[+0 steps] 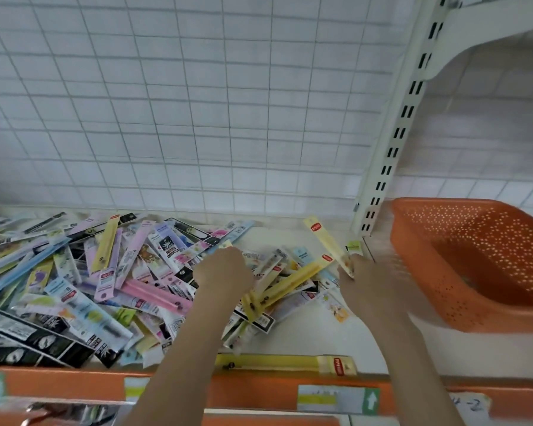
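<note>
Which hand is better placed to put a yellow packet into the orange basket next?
Right, probably. The right hand pinches a yellow packet and sits just beside the orange basket. The left hand is down on the pile, farther from the basket.

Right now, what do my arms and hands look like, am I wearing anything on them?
Both forearms are bare, no sleeves showing. The left hand and right hand have no gloves, watch or rings visible, though the right is blurred.

Both bare forearms reach forward, well apart; left grip (225, 272) curls knuckles-up, right grip (363, 276) pinches with curled fingers.
</note>
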Tool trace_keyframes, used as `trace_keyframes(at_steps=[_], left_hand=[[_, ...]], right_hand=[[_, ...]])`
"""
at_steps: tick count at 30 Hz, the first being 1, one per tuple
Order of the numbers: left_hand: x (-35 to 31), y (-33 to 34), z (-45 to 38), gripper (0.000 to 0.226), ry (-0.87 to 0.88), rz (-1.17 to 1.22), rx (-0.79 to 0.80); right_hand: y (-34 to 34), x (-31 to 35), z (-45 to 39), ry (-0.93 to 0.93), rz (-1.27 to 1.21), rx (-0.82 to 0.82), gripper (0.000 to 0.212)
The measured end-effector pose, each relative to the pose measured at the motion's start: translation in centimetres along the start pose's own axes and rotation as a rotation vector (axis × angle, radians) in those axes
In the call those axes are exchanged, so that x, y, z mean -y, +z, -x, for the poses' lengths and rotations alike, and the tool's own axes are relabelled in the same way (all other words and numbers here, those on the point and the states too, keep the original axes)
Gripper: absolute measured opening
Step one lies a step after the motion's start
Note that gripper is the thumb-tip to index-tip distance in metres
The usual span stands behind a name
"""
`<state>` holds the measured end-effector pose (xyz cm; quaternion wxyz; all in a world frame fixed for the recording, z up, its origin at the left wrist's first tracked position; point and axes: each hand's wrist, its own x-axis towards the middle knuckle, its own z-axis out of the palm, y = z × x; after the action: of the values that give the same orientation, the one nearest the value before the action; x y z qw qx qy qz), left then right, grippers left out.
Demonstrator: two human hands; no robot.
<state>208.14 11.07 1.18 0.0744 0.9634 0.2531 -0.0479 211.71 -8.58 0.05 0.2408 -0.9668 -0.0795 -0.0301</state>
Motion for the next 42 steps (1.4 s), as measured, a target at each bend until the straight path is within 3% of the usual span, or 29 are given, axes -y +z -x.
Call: trace_keyframes(at_steps=[3,9,17,21,26,32,33,35,38,42], left_hand=[[0.8,-0.5,-0.3,0.012,0.002,0.161,-0.057],[2.9,-1.3,0.0,0.022,0.096,0.484,-0.309],[7.4,-0.6,1.1,0.016,0.074,0.669,-0.409],[8.1,-0.5,1.6,0.03,0.043,0.602,-0.383],[7.3,0.6,1.6,0.033,0.066,0.508,-0.23],[5.4,1.6,2.2,0.036,0.057,0.368,-0.075],[5.2,1.7,2.3,0.039,0.053,0.34,-0.075],[5.1,1.6,2.4,0.04,0.04,0.329,-0.086],[4.9,1.2,2.6,0.038,0.013,0.336,-0.083],[4.9,0.2,3.0,0.019,0.037,0.419,-0.091]], right_hand=[[0.2,0.6,-0.4,-0.021,0.02,0.019,0.016],[1.3,2.6,-0.6,-0.089,0.125,0.106,0.041],[3.7,5.1,-1.5,0.014,0.119,0.204,0.044],[4.1,5.3,-1.8,0.053,0.056,0.218,0.048],[2.9,4.5,-1.8,0.086,-0.063,0.191,0.028],[1.7,3.2,-1.8,0.091,-0.221,0.098,0.046],[1.5,3.3,-1.6,0.079,-0.239,0.099,0.043],[1.5,3.1,-1.5,0.048,-0.213,0.09,0.013],[1.6,3.3,-1.3,0.005,-0.165,0.1,0.036],[1.4,4.2,-1.3,-0.071,-0.11,0.155,0.031]])
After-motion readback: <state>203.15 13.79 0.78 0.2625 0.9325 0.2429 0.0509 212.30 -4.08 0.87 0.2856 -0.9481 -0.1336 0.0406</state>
